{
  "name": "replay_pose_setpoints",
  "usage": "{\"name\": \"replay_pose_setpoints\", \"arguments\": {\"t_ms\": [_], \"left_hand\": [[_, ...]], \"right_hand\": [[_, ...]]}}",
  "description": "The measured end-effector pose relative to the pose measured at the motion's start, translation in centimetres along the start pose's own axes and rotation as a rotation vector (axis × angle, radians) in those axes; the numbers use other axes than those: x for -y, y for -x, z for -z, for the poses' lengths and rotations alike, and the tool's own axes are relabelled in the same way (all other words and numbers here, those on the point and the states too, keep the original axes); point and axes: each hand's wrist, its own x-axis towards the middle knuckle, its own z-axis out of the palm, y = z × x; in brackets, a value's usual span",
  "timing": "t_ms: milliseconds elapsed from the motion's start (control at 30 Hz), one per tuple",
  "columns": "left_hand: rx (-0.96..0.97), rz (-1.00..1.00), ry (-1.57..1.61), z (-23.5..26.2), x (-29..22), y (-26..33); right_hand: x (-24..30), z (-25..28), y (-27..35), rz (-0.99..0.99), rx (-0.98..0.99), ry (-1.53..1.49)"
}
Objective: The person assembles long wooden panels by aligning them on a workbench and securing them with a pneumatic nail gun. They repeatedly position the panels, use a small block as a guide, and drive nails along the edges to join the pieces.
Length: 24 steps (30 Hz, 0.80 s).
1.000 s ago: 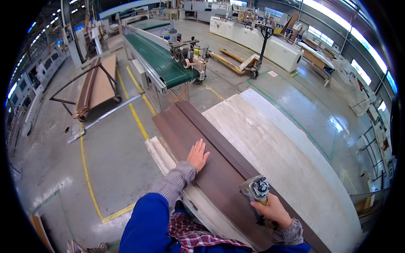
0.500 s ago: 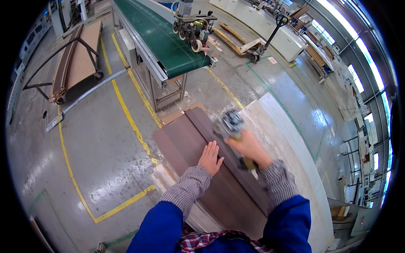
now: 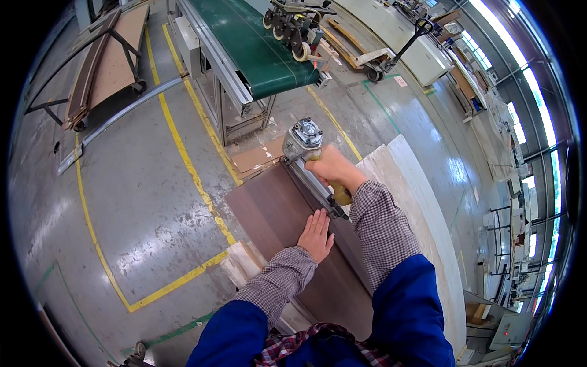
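The right hand (image 3: 336, 167) grasps a nail gun (image 3: 304, 139); at its six o'clock, left hand (image 3: 317, 236) lies unclenched on brown panel (image 3: 275, 208). Floor label (image 3: 400, 81), two o'clock, is unreadable.

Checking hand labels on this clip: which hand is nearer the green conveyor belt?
Right. The right hand, gripping the nail gun, is in front of the near end of the green conveyor belt; the left hand lies farther back on the brown panel.

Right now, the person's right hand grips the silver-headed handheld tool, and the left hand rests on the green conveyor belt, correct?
Not quite: the head view shows the left hand resting on the long dark brown panel. The right hand does grip the silver-headed handheld tool.
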Motion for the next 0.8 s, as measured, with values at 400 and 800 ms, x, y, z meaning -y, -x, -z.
{"name": "replay_pose_setpoints", "arguments": {"t_ms": [400,800], "left_hand": [[-0.014,0.003,-0.01,-0.6,0.0,-0.2],[-0.001,0.002,-0.014,-0.9,0.0,0.0]], "right_hand": [[1.3,-0.5,1.0,-0.101,-0.084,-0.014],[1.0,-0.6,0.6,-0.081,-0.1,0.089]]}}
